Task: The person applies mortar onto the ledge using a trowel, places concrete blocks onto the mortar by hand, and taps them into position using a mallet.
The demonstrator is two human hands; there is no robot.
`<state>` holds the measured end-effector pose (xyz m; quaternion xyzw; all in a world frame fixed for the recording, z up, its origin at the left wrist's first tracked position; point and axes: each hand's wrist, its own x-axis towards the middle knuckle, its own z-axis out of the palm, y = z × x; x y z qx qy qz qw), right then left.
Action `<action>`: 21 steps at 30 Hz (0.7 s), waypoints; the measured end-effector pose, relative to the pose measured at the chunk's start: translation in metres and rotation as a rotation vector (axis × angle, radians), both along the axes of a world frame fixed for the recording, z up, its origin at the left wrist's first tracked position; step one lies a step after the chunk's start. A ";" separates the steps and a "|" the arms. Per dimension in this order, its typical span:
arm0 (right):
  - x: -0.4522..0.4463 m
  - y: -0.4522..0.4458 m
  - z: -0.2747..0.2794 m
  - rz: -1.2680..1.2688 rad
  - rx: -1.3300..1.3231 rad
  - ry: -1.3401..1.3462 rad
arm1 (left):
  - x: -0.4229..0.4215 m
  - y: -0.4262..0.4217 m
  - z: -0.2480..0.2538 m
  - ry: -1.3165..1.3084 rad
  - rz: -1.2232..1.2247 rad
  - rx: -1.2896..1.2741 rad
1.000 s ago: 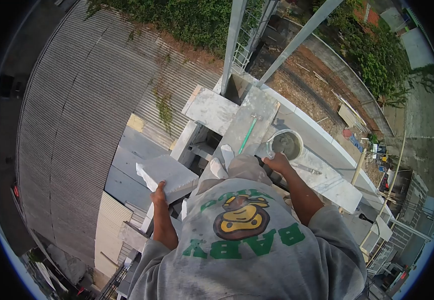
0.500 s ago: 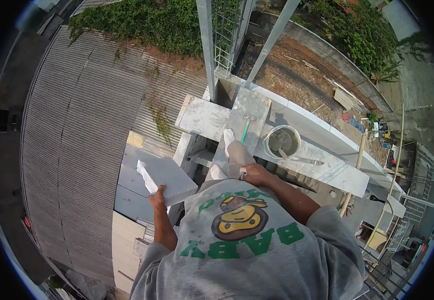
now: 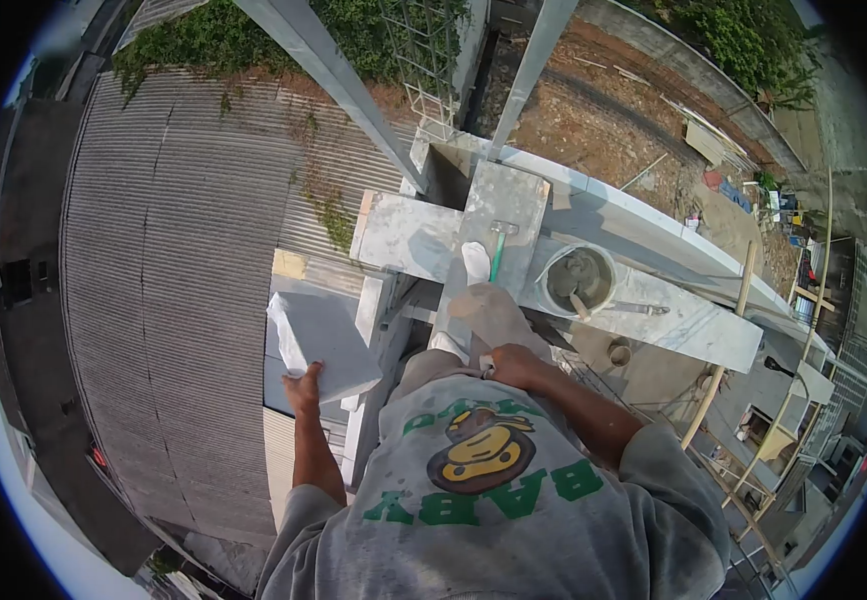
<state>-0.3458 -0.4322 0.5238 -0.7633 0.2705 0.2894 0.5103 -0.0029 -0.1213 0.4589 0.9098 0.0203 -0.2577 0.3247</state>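
My left hand (image 3: 304, 388) is closed on the near edge of a flat grey block (image 3: 329, 340), held out to my left. Its far-left edge looks bright white and uneven. My right hand (image 3: 514, 367) rests by my thigh with its fingers curled; what they hold, if anything, is hidden. Ahead on the planks lies a hammer (image 3: 500, 245) with a green handle. Right of it stands a white bucket (image 3: 546, 292) of grey mortar with a trowel-like tool (image 3: 581, 306) in it. A long-handled tool (image 3: 644, 309) lies beside the bucket.
I stand high up on narrow planks (image 3: 514, 195), with open drops beside them. A corrugated roof (image 3: 194, 250) spreads out below on the left. Metal posts (image 3: 534, 80) rise ahead, near a concrete ledge (image 3: 644, 225). Bamboo poles (image 3: 729, 350) stand at right.
The block in my left hand has turned, showing more of its face. My legs have shifted forward, and the view has tilted. My right hand stays by my thigh.
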 end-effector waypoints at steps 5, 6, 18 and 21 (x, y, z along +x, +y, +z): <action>-0.021 -0.066 -0.004 -0.252 0.093 0.014 | 0.033 -0.098 0.010 -0.172 -0.171 0.273; -0.027 -0.077 -0.019 -0.261 0.084 0.042 | 0.040 -0.112 0.003 -0.189 -0.199 0.260; -0.056 -0.201 -0.223 -0.541 -0.327 0.204 | 0.134 -0.314 -0.133 -0.356 -0.449 0.266; -0.044 -0.221 -0.279 -0.710 -0.289 0.190 | 0.156 -0.352 -0.196 -0.336 -0.485 0.293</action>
